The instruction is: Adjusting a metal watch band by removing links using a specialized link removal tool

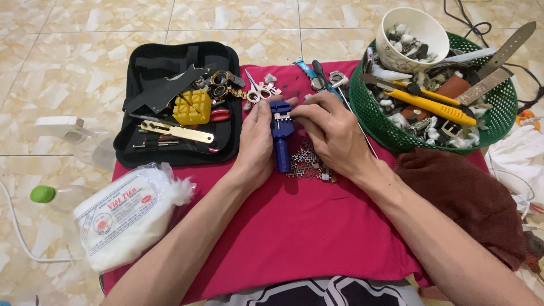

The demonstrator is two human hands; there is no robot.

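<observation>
Two hands meet over one small blue tool [281, 141], a watch-band link remover that stands on the red cloth [294, 226] between them. Its long axis runs away from the person, handle end nearest the body, the working head at the far end under the fingertips. The left hand [256, 144] lies along the tool's left flank, its grip closed round the blue body and holding it steady. The right hand [331, 133] comes in from the other side, its grip narrow, thumb and forefinger pinched at the tool's head; whether they pinch a pin, a knob or a link there is too small to tell. Both hands touch the tool, so neither is nearer; the right sits slightly farther out along the axis.

Just beside the handle, toward the right wrist, lies a scatter of small metal links [309, 164]. An open black tool case [175, 102] lies well to the left, a green basket [374, 113] of tools and straps close on the right, and a bag of cotton wool [127, 212] by the left forearm.
</observation>
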